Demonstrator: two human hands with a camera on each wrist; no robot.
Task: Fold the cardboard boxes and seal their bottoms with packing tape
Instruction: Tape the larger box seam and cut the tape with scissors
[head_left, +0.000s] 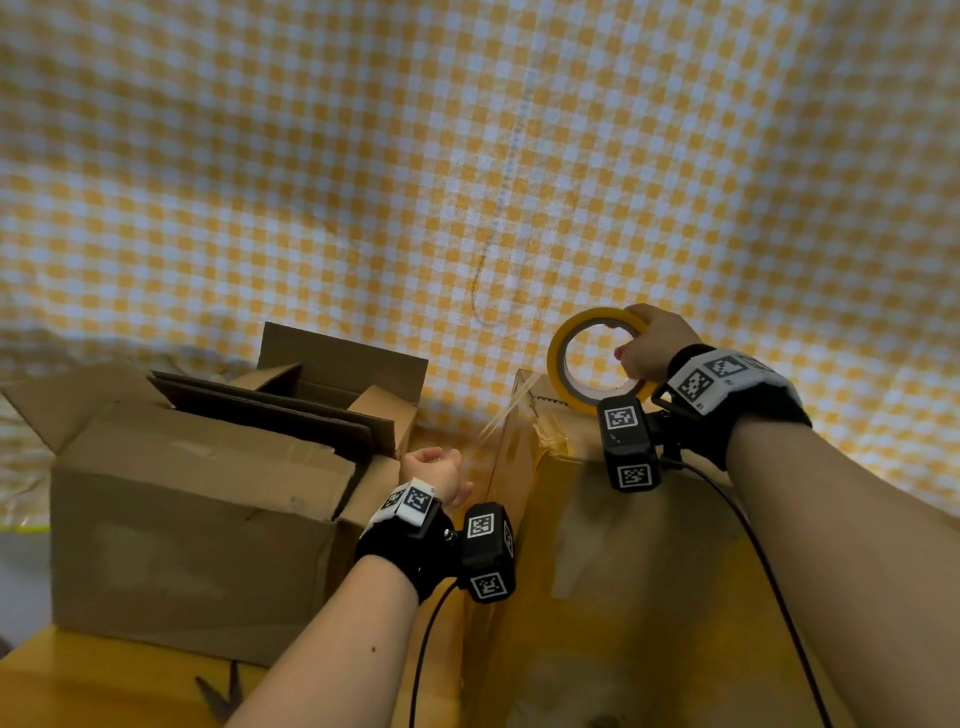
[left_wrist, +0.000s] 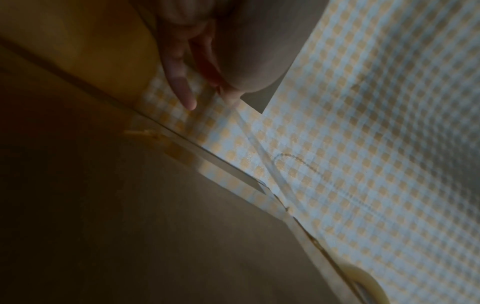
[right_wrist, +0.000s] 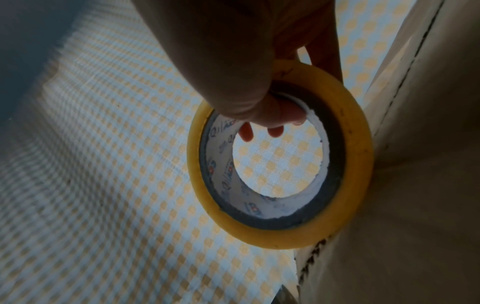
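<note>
A box (head_left: 623, 545) is stood on the table (head_left: 78, 691), beside an open box (head_left: 197, 519); the roll (head_left: 592, 358) is gripped above its far edge by the right hand (head_left: 649, 348); a clear strip (head_left: 506, 410) is pinched by the left hand (head_left: 431, 467).

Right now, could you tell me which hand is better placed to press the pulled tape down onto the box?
Probably the left hand: it pinches the tape strip beside the box, while the right hand grips the tape roll.
</note>
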